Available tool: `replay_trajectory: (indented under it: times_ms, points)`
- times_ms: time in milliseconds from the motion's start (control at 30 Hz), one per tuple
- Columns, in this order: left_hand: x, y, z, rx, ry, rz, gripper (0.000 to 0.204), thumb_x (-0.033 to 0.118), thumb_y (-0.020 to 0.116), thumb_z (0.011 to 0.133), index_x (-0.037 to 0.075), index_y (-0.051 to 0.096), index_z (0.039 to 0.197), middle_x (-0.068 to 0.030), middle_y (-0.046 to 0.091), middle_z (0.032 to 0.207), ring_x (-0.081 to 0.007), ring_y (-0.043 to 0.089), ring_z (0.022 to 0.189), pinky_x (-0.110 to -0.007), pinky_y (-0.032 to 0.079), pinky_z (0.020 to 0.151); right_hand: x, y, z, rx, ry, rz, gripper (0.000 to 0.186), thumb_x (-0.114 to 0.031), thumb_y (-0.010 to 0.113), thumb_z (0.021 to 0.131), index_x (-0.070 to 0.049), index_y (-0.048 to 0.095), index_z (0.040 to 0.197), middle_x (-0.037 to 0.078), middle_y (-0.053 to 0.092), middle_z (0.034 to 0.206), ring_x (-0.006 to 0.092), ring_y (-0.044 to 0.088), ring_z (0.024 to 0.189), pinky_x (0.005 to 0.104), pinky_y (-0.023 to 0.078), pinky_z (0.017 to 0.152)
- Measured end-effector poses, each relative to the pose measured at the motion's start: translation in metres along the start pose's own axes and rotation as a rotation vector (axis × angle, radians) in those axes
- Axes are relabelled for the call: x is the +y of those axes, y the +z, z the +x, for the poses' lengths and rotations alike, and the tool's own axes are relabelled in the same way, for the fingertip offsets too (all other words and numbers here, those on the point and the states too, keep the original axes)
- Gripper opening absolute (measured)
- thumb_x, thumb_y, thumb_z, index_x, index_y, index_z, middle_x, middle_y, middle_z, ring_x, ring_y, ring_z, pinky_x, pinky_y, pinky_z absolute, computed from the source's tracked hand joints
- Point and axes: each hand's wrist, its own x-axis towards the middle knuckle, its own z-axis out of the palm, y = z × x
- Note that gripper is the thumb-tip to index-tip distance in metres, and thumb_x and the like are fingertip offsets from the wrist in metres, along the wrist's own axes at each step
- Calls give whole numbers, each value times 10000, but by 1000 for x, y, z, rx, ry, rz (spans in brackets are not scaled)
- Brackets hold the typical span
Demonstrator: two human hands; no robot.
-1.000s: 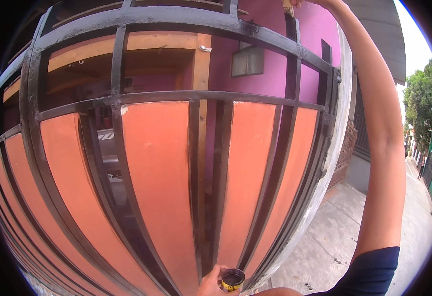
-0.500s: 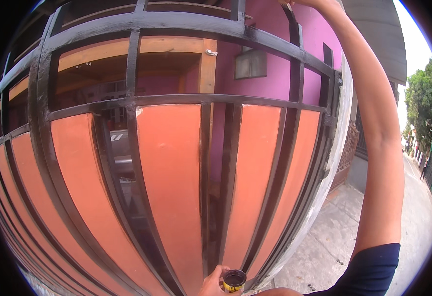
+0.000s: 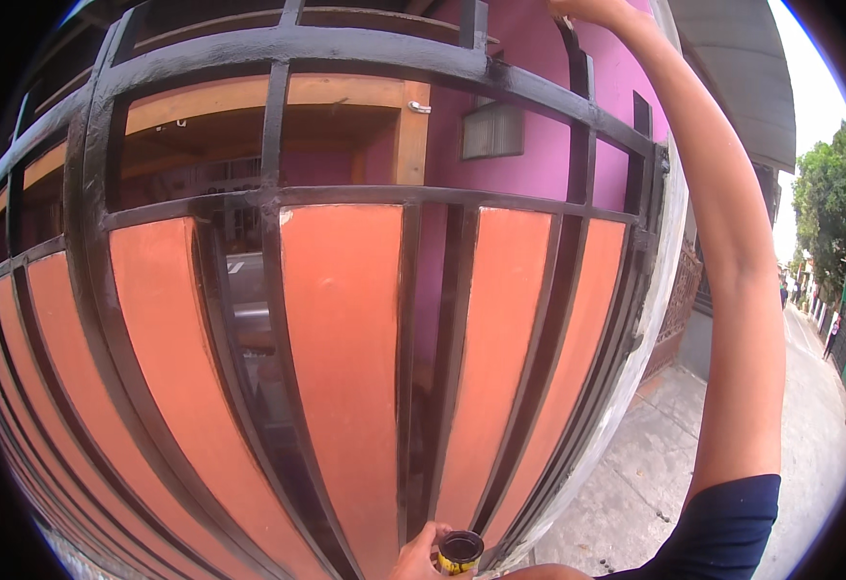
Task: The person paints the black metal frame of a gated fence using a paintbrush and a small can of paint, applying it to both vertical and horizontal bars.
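Low in the view, my left hand [image 3: 417,555] is closed around a small paint can [image 3: 461,553], its label yellow and black and its inside dark. My right arm reaches high up, and my right hand [image 3: 589,10] is partly cut off by the top edge. Its fingers pinch what looks like a paintbrush [image 3: 565,23], with the tip against the upper end of a black gate bar [image 3: 577,68]. The handle is hidden. In front of me stands the metal gate [image 3: 374,48], with black bars and orange panels [image 3: 345,348].
Behind the gate are a purple wall [image 3: 442,155], a small louvred window [image 3: 492,130] and a wooden beam [image 3: 410,135]. A pale pillar edge [image 3: 650,319] borders the gate on the right. Beyond it lie concrete paving [image 3: 626,483], a street and trees [image 3: 829,203].
The gate sits slightly farther right in the view. My right hand and the brush stay at the top of the bar, shifted only a little; my left hand still holds the can.
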Motion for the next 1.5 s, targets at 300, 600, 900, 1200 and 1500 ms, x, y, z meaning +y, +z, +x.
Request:
replay_trajectory:
  times_ms: [300, 600, 900, 1200, 1500]
  points:
    - [-6, -1, -2, -3, -10, -15, 271, 164, 592, 932, 118, 487, 1178, -86, 654, 988, -172, 610, 903, -321, 489, 802, -31, -3, -5, 119, -167, 71, 234, -287, 628, 877, -57, 585, 893, 203, 622, 754, 393, 617, 742, 484, 440, 648]
    - [-13, 0, 1, -17, -11, -14, 259, 162, 576, 941, 121, 489, 1181, -84, 663, 1012, -170, 617, 926, -316, 494, 829, -20, -7, -13, 163, -192, 40, 235, -283, 591, 902, -49, 568, 894, 205, 628, 766, 399, 623, 738, 467, 455, 638]
    - [-15, 0, 1, -28, 33, -36, 235, 166, 564, 951, 109, 505, 1170, -89, 663, 1006, -174, 615, 923, -319, 491, 820, -9, -2, -20, 260, -290, 94, 211, -226, 614, 901, -27, 545, 890, 197, 585, 702, 387, 592, 674, 444, 453, 619]
    - [-14, -4, 1, -7, 31, -14, 265, 175, 606, 922, 111, 496, 1155, -97, 659, 980, -184, 613, 897, -326, 489, 801, -1, -3, -18, 333, -323, -30, 249, -251, 626, 901, -15, 550, 883, 199, 575, 720, 348, 593, 669, 424, 453, 630]
    - [-2, -11, 1, -1, 76, 61, 328, 242, 659, 876, 133, 504, 1143, -107, 638, 904, -202, 593, 824, -356, 475, 747, -6, -16, -23, 21, -183, 89, 228, -239, 630, 888, -19, 572, 901, 199, 575, 711, 344, 589, 667, 416, 449, 620]
